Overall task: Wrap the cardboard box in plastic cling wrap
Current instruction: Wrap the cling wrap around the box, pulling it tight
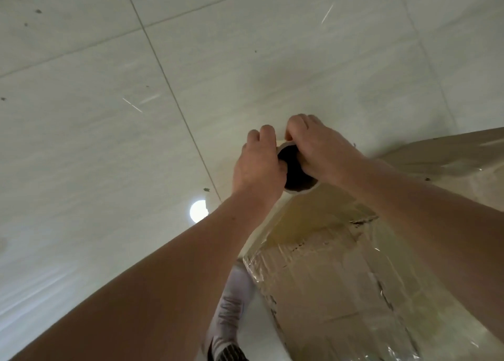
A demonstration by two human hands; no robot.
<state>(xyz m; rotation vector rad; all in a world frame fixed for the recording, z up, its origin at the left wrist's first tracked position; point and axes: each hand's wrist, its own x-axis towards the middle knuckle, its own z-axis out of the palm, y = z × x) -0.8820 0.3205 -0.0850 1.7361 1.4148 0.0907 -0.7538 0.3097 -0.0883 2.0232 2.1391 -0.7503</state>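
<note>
Gripping roll (296,176) at its stiff core end, left hand (256,166) and right hand (319,147) both curled tight, just above box (341,292) on floor (109,115) — light tube, clingy film (268,224) likely tear-prone — best held by that rim.

pale-tiled indoor floor (136,87)

Soft even light; round glare spot (198,211) on floor (109,156); edges bowed.

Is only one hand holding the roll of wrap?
No, the left hand and right hand both grip the roll at its open end.
</note>
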